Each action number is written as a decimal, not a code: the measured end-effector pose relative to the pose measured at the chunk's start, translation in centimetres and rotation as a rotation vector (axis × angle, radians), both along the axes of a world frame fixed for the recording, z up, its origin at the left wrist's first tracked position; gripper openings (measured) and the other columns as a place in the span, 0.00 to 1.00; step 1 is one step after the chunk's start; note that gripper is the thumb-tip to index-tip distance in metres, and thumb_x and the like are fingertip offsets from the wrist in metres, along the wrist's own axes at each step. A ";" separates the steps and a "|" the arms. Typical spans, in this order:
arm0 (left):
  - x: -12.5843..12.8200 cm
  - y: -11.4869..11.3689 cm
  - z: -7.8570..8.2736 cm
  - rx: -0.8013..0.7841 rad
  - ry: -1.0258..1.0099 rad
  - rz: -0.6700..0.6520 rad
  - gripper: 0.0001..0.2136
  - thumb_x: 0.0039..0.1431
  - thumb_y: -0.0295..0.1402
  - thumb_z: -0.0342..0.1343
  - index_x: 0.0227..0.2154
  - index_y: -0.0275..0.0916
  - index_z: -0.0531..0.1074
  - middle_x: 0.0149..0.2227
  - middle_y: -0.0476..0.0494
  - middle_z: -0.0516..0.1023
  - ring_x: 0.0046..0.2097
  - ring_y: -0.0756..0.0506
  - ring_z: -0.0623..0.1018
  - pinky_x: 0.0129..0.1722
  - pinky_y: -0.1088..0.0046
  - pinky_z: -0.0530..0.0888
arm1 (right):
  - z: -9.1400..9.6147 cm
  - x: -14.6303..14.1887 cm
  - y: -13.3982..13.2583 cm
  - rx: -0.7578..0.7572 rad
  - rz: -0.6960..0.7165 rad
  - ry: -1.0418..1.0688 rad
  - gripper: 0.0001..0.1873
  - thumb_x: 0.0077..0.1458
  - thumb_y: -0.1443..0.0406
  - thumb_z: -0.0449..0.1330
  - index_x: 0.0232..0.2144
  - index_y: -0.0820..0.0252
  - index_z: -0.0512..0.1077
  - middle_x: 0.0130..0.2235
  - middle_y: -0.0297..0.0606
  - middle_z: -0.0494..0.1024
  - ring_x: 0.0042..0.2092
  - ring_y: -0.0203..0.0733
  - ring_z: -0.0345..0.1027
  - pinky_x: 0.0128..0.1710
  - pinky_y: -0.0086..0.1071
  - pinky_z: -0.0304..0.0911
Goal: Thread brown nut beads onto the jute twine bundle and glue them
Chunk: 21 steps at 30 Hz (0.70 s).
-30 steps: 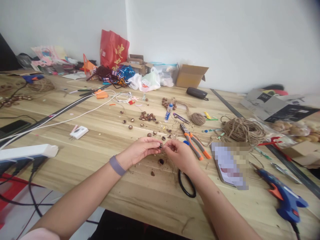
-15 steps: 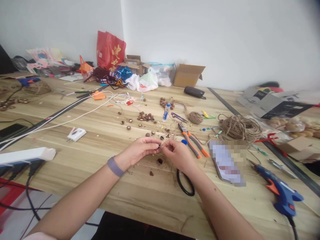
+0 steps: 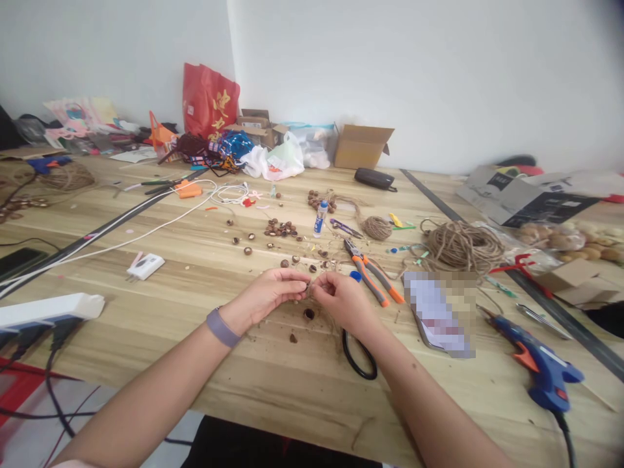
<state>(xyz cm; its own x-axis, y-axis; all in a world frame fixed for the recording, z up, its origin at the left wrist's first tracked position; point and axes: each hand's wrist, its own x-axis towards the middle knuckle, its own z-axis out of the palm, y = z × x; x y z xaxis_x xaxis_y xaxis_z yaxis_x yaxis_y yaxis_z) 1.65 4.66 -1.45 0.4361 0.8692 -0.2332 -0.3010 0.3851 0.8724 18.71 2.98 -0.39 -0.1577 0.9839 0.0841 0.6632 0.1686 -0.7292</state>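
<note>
My left hand (image 3: 270,298) and my right hand (image 3: 341,299) meet over the near middle of the table, fingertips pinched together. Between them is something small and dark, mostly covered by the fingers, so I cannot make out its kind. Just below the fingertips lies an open, hollow brown nutshell (image 3: 309,314), with a small shell fragment (image 3: 293,338) nearer me. A black loop handle (image 3: 359,365) sticks out from under my right wrist. Beyond the hands are scattered shell halves (image 3: 284,263) and a heap of brown shells (image 3: 280,227). Orange-handled pliers (image 3: 370,273) rest beside my right hand.
On the right lie a phone (image 3: 429,325), a blue glue gun (image 3: 546,364) and a coil of twine (image 3: 463,247). A small blue-capped bottle (image 3: 320,220) stands mid-table. At left are a white power strip (image 3: 58,309), a white plug (image 3: 145,266) and cables. Bags and boxes line the wall.
The whole view has shifted slightly, so things appear a little further left. Both hands stay pinched together in nearly the same place, with only slight finger movement.
</note>
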 end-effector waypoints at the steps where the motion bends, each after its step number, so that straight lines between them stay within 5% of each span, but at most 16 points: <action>1: 0.0 0.0 0.0 0.001 0.002 -0.001 0.11 0.41 0.24 0.68 0.31 0.32 0.78 0.28 0.46 0.78 0.28 0.53 0.75 0.35 0.76 0.71 | 0.0 0.0 0.0 0.001 -0.003 -0.002 0.06 0.48 0.66 0.55 0.22 0.60 0.69 0.22 0.32 0.72 0.25 0.33 0.60 0.25 0.27 0.53; 21: 0.1 -0.2 0.1 0.028 0.045 0.005 0.13 0.39 0.26 0.69 0.31 0.32 0.78 0.27 0.46 0.78 0.29 0.53 0.74 0.33 0.76 0.70 | -0.3 0.0 0.0 -0.003 -0.006 -0.008 0.06 0.49 0.66 0.55 0.23 0.60 0.70 0.21 0.30 0.70 0.23 0.33 0.60 0.24 0.26 0.52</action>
<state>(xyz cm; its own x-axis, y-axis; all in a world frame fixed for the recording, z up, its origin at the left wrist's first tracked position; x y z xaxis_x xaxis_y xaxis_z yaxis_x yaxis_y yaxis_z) 1.72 4.50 -1.39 0.4217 0.8777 -0.2278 -0.2626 0.3587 0.8958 18.68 3.02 -0.68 -0.1527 0.9850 0.0799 0.6699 0.1626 -0.7245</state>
